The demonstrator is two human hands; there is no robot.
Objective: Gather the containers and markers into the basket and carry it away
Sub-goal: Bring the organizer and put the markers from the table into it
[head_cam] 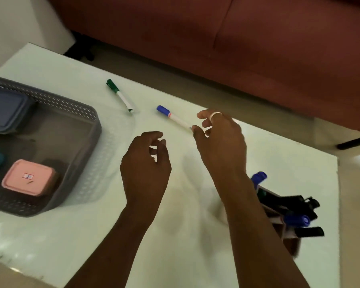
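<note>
Marker holder (pixel 287 213) at near right of tabletop (pixel 50 235), grey basket (pixel 85 129) at left holding containers, left hand (pixel 144 169) curled and empty, right hand (pixel 218 140) pinching blue marker (pixel 173 116), green marker (pixel 120 95) lying farther back

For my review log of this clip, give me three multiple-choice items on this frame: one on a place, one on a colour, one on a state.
1. Where is the pink container?
A. inside the grey basket
B. on the sofa
C. in the marker holder

2. What cap colour has the marker that lies farthest from the hands?
A. red
B. green
C. black

3. What is the left hand doing?
A. gripping the basket rim
B. holding a container
C. hovering empty, fingers curled

Answers: 1 A, it sits on the basket floor. 2 B, the green marker lies alone on the table. 3 C, nothing shows in its fingers.
</note>
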